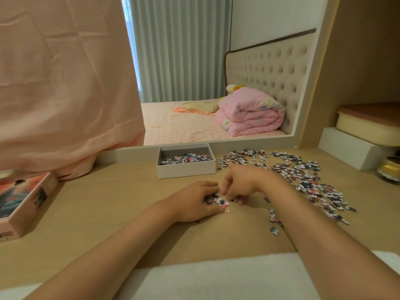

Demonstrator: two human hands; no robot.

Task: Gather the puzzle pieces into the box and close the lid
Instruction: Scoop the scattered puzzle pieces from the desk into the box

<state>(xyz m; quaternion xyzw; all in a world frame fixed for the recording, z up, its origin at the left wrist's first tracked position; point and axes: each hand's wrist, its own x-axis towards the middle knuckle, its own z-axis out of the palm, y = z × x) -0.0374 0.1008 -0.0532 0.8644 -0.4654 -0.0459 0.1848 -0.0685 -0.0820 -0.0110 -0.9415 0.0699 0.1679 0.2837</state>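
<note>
An open white box (186, 169) stands at the back of the wooden desk with several puzzle pieces inside. Its printed lid (23, 202) lies at the desk's left edge. Many loose puzzle pieces (303, 176) are spread over the right half of the desk. In front of the box lies a small heap of pieces (218, 201) between both hands. My left hand (194, 202) curls its fingers round the heap from the left. My right hand (238, 187) curls down over it from the right, fingertips on the desk.
A pink cloth (65, 83) hangs over the back left of the desk. A mirror (216, 72) stands behind the box. White blocks (350, 148), a cream container (368, 126) and a gold jar (389, 168) sit at the right. A white cloth (216, 282) lies at the near edge.
</note>
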